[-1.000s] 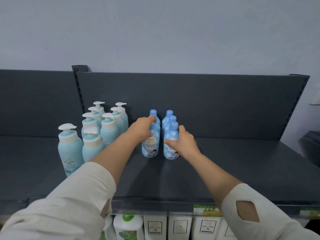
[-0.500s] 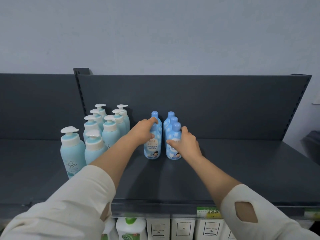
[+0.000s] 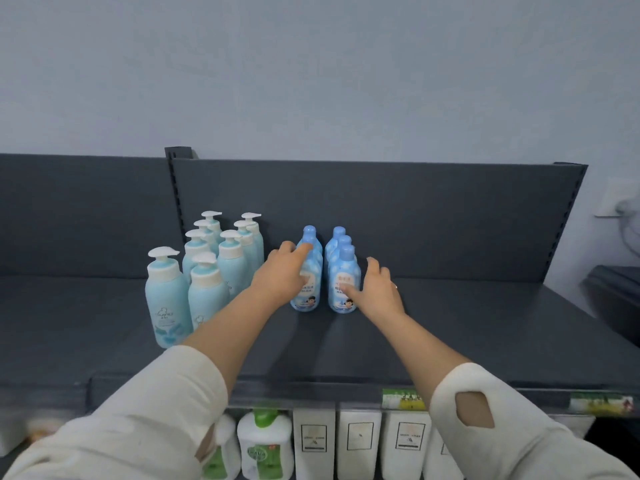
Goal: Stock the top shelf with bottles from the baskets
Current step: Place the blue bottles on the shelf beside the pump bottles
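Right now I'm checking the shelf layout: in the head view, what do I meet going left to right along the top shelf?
In order: lone pump bottle → cluster of pump bottles → left hand → left row of blue bottles → right row of blue bottles → right hand.

The left hand (image 3: 282, 271) hides the upper half of the front blue bottle (image 3: 304, 301).

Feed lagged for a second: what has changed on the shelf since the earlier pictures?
The right hand has eased its grip on the front right blue bottle: fingers have opened away to the right, only the thumb touching. The left hand still holds the front left blue bottle. No bottle has moved.
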Available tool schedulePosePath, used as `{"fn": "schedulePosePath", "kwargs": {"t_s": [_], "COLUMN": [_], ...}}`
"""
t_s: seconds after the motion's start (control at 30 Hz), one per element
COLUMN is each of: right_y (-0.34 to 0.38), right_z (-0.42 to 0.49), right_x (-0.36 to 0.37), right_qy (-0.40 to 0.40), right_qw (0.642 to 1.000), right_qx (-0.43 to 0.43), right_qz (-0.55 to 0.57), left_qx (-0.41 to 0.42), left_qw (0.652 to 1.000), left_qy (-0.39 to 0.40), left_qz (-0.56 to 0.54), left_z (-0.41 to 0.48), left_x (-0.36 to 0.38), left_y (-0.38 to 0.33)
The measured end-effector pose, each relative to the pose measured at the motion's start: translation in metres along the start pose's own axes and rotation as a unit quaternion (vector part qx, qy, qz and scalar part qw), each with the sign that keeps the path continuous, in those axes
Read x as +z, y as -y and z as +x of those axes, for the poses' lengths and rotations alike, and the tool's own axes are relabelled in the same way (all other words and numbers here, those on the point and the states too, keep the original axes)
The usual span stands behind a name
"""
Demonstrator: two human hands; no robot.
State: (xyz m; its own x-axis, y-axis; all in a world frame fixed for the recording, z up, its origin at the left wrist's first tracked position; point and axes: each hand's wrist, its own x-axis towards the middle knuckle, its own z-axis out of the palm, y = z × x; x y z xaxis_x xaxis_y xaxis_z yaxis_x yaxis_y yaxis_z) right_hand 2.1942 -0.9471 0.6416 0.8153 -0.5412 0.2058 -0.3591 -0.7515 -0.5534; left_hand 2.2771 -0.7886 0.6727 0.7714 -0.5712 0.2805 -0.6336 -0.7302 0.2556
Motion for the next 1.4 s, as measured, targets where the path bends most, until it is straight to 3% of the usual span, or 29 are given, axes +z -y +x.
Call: {"fn": "schedulePosePath", "kwargs": {"t_s": [0.23,0.43,0.6,0.93,1.17,1.4], "right_y": [-0.006,0.009,0.061,0.203,0.271,0.263], "right_z": [-0.057,-0.124,-0.192,-0.374,-0.511,-0.59], "right_x": [-0.017,0.002,0.051,0.183,0.278,0.374], "right_qy": [-0.006,0.028,0.097,0.219,0.311,0.424], "right_qw": [0.981,0.947,0.912,0.786,0.718,0.658], "right_qx": [-0.138,-0.271,-0.374,-0.565,-0.609,-0.59], "right_qz": [-0.14,-0.168,-0.135,-0.123,-0.132,-0.197], "left_qx": [-0.009,-0.072,-0.186,-0.431,-0.507,-0.558], "left_qw": [0.988,0.977,0.959,0.881,0.838,0.802], "left_qy": [-0.021,0.004,0.041,0.107,0.164,0.212], "left_qz": [0.154,0.2,0.212,0.161,0.119,0.023], "left_z": [-0.079,-0.188,-0.311,-0.571,-0.717,-0.801], "left_x": [-0.022,-0.035,-0.048,-0.062,-0.052,0.009], "left_y": [-0.026,-0.014,0.037,0.154,0.235,0.285]}}
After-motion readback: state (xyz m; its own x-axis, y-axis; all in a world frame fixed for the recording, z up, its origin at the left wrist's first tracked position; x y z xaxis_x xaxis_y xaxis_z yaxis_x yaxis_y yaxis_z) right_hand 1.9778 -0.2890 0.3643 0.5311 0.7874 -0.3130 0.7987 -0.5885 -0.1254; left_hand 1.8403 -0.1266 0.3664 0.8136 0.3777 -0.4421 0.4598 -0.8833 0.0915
